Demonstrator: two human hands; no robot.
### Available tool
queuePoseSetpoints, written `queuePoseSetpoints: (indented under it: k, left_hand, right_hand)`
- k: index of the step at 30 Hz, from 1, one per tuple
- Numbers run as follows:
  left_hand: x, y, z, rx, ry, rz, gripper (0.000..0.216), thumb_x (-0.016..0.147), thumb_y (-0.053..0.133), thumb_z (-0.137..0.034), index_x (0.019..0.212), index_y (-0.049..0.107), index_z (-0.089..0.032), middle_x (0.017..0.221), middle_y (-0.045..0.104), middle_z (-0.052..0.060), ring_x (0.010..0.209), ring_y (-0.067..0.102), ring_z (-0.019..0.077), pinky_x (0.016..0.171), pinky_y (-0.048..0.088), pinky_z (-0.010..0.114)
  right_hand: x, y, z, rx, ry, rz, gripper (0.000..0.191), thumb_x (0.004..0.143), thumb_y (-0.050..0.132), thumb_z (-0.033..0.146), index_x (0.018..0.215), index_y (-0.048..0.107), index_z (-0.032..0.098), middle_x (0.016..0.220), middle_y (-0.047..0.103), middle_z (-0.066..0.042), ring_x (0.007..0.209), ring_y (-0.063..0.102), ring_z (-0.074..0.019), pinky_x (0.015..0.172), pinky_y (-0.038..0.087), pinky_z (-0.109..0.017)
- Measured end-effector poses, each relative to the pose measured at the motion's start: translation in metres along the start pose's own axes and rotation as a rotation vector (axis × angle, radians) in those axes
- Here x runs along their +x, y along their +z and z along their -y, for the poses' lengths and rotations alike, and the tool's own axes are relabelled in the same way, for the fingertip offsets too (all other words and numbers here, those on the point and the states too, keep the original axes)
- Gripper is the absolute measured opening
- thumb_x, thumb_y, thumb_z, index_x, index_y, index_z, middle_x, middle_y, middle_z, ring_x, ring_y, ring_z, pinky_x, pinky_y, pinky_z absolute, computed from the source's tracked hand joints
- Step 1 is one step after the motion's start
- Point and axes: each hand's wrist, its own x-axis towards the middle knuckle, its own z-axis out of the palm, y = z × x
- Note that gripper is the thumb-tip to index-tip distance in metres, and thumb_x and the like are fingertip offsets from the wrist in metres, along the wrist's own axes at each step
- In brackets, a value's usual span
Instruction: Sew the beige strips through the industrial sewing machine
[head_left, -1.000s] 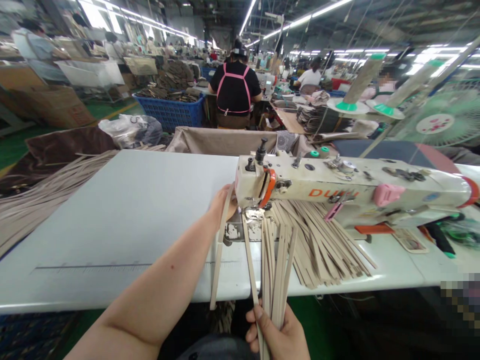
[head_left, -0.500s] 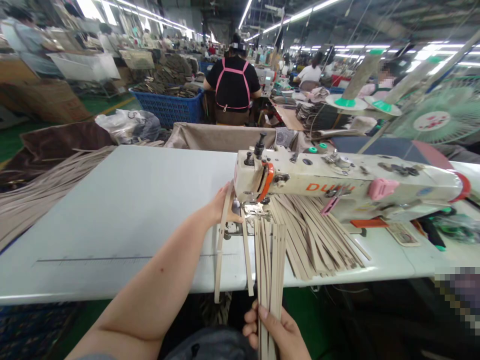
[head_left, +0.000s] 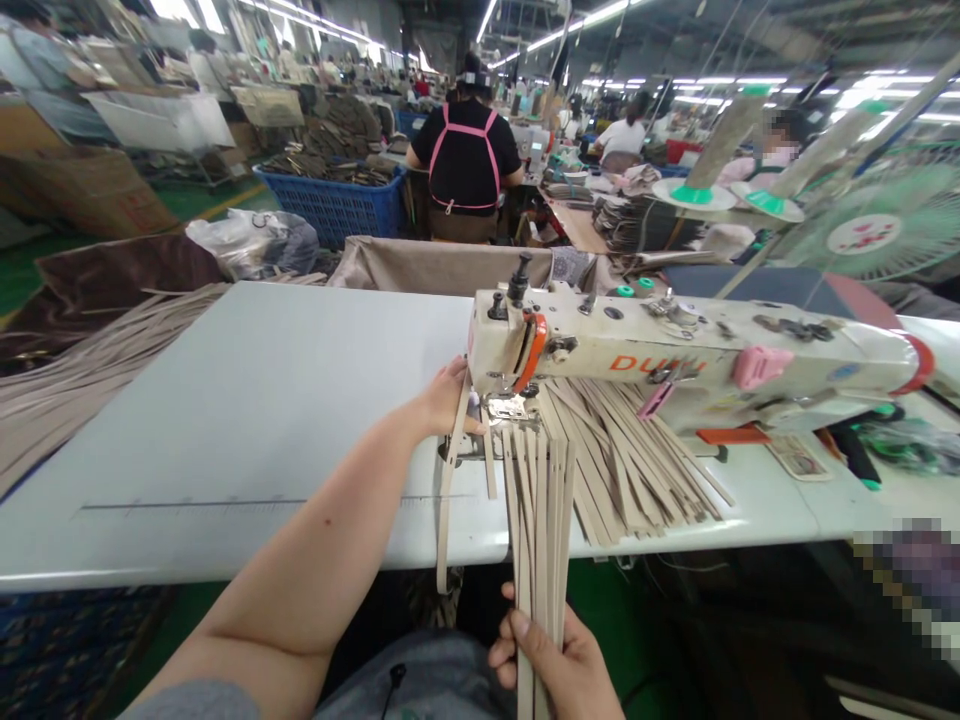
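Observation:
At the needle end of the sewing machine [head_left: 675, 350], my left hand [head_left: 446, 395] is closed around a long beige strap [head_left: 444, 520], whose tail hangs over the table's front edge. My left thumb points toward the presser foot [head_left: 510, 408]. A short strap end [head_left: 489, 470] sticks out toward me from beneath the machine head. Below the table edge, my right hand [head_left: 559, 655] grips a bundle of beige straps [head_left: 540, 540], thumb on top. The upper ends of this bundle lie on the table just in front of the needle plate.
Loose straps [head_left: 630, 470] are fanned out under the machine arm. A printed ruler [head_left: 195, 504] runs along the white table [head_left: 300, 380]. More straps [head_left: 97, 350] lie off its left side. A fabric-lined bin [head_left: 435, 262] stands behind, and a person [head_left: 469, 160] sits farther back.
The strap end sticking out from the machine has become much shorter, moving away from me. My left hand has barely shifted, and my right hand still holds the bundle.

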Motion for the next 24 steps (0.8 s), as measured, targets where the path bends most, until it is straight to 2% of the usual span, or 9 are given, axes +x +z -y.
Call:
queuePoseSetpoints:
  k: [3, 7, 13, 18, 24]
  left_hand:
    - [0.000, -0.002, -0.003, -0.009, 0.026, 0.004, 0.079, 0.059, 0.103, -0.025, 0.135, 0.081, -0.019, 0.156, 0.071, 0.014, 0.155, 0.056, 0.0481, 0.140, 0.040, 0.060]
    - [0.000, -0.002, -0.005, -0.022, -0.028, -0.014, 0.089, 0.058, 0.103, -0.025, 0.143, 0.077, -0.016, 0.163, 0.065, 0.018, 0.159, 0.053, 0.0484, 0.141, 0.039, 0.060]
    - [0.000, -0.002, -0.006, 0.001, 0.006, 0.017, 0.080, 0.059, 0.100, -0.025, 0.137, 0.079, -0.021, 0.161, 0.069, 0.014, 0.156, 0.056, 0.0461, 0.140, 0.040, 0.061]
    - [0.003, 0.002, 0.001, 0.009, -0.061, -0.033, 0.080, 0.060, 0.102, -0.028, 0.135, 0.078, -0.019, 0.162, 0.067, 0.017, 0.153, 0.058, 0.0478, 0.137, 0.044, 0.062]
    - [0.008, 0.009, 0.018, -0.026, -0.110, -0.141, 0.064, 0.067, 0.094, -0.021, 0.129, 0.076, -0.016, 0.150, 0.071, 0.018, 0.147, 0.063, 0.0407, 0.136, 0.045, 0.059]
  right_hand:
    - [0.000, 0.002, 0.000, 0.040, 0.026, -0.021, 0.072, 0.059, 0.118, 0.063, 0.100, 0.085, 0.013, 0.076, 0.081, -0.008, 0.063, 0.078, -0.0212, 0.060, 0.059, -0.026]
    - [-0.002, 0.005, 0.003, 0.013, 0.018, -0.049, 0.070, 0.061, 0.116, 0.067, 0.085, 0.080, 0.013, 0.081, 0.084, -0.013, 0.069, 0.081, -0.0226, 0.063, 0.063, -0.026]
    - [-0.001, 0.005, 0.003, 0.008, 0.022, -0.104, 0.073, 0.055, 0.119, 0.064, 0.089, 0.078, 0.014, 0.084, 0.086, -0.012, 0.072, 0.083, -0.0229, 0.065, 0.065, -0.027]
    - [0.001, 0.001, -0.004, -0.018, 0.008, -0.075, 0.072, 0.058, 0.117, 0.067, 0.088, 0.074, 0.016, 0.077, 0.081, -0.007, 0.064, 0.078, -0.0207, 0.064, 0.064, -0.029]
    - [0.003, -0.001, -0.005, -0.095, -0.032, -0.055, 0.071, 0.065, 0.111, 0.074, 0.087, 0.073, 0.018, 0.073, 0.080, -0.007, 0.059, 0.072, -0.0186, 0.062, 0.059, -0.028]
